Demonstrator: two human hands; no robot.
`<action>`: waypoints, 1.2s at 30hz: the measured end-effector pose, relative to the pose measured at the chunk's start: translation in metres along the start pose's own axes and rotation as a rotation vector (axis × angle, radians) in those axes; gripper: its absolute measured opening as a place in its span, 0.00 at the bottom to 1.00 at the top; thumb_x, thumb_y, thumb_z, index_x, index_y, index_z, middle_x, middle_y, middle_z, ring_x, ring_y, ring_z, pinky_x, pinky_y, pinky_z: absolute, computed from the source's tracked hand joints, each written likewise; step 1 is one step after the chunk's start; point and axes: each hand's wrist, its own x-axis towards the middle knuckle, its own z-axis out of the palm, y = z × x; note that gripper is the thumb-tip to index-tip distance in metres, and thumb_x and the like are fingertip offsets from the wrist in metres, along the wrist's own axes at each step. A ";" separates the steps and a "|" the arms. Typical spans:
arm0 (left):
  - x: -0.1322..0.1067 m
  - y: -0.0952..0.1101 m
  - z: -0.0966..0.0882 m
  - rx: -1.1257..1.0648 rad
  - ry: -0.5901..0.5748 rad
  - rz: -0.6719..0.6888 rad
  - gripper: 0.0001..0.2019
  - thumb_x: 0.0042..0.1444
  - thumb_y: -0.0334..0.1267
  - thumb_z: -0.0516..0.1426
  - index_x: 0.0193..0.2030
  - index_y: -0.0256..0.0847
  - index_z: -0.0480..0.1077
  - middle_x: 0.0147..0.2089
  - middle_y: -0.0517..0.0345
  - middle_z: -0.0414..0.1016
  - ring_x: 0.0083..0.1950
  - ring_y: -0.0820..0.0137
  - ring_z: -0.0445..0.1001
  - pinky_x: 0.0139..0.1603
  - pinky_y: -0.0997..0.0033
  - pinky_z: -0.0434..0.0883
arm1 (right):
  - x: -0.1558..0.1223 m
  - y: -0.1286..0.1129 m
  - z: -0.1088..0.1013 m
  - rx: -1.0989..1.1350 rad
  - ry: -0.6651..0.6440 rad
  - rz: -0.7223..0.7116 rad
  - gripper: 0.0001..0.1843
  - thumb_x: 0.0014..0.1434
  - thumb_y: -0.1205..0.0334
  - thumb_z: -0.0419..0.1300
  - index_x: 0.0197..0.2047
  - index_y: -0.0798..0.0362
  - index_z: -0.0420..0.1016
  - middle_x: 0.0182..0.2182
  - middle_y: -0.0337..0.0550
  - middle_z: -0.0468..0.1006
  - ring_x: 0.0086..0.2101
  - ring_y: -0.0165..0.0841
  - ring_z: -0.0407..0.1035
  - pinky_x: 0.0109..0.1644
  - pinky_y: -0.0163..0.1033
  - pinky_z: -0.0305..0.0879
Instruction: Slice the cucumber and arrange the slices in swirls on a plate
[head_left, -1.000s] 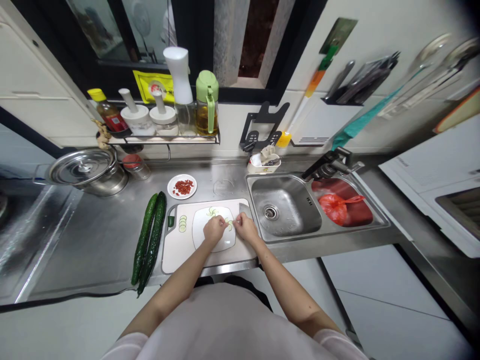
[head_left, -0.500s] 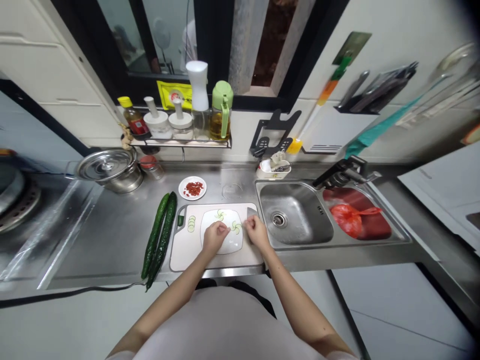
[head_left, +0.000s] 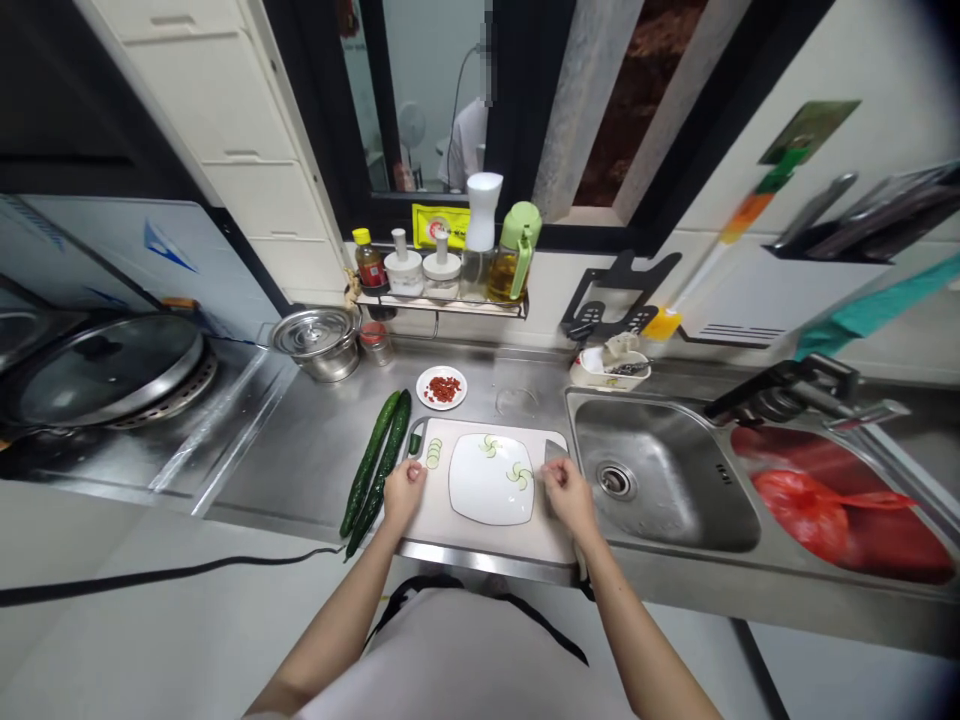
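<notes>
My left hand (head_left: 405,492) is at the left edge of the cutting board (head_left: 427,520), fingers curled together just below a row of thin cucumber slices (head_left: 433,453). Whether anything is in its fingers is hidden. My right hand (head_left: 568,495) pinches thumb and fingertips together near the board's right edge, beside a flat grey piece, perhaps a blade (head_left: 553,452); anything in the pinch is too small to name. Between my hands lies a white plate (head_left: 480,490) with two pinwheels of cut cucumber slices, an upper one (head_left: 490,446) and a right one (head_left: 519,474).
Two whole cucumbers (head_left: 381,462) lie left of the board. Behind it is a small dish (head_left: 454,400) of chopped red pieces. A sink (head_left: 675,500) adjoins on the right, with a red bag (head_left: 802,515) in its second basin. A lidded pot (head_left: 326,355) stands at back left.
My left hand has moved left from over the plate to beside the cucumber slices. My right hand stays near the board's right edge. The view has turned to the left.
</notes>
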 end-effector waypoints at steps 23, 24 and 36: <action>0.020 0.017 0.022 0.151 -0.020 0.003 0.05 0.57 0.32 0.54 0.39 0.42 0.70 0.40 0.54 0.77 0.41 0.68 0.75 0.38 0.74 0.63 | -0.024 -0.017 -0.002 0.038 -0.045 -0.022 0.17 0.53 0.45 0.51 0.30 0.49 0.67 0.17 0.34 0.63 0.21 0.32 0.62 0.28 0.36 0.56; 0.021 0.016 0.022 0.142 -0.016 0.002 0.06 0.57 0.32 0.53 0.39 0.42 0.71 0.39 0.55 0.77 0.41 0.68 0.75 0.38 0.74 0.63 | -0.024 -0.017 -0.001 0.038 -0.047 -0.024 0.17 0.53 0.44 0.51 0.30 0.49 0.67 0.17 0.34 0.63 0.21 0.32 0.62 0.28 0.36 0.56; 0.026 0.005 0.023 0.098 -0.016 0.105 0.15 0.55 0.27 0.53 0.45 0.40 0.75 0.44 0.51 0.79 0.45 0.67 0.76 0.46 0.72 0.66 | -0.021 -0.021 0.010 0.051 -0.083 -0.035 0.17 0.53 0.45 0.50 0.31 0.50 0.68 0.18 0.34 0.63 0.22 0.31 0.61 0.29 0.36 0.56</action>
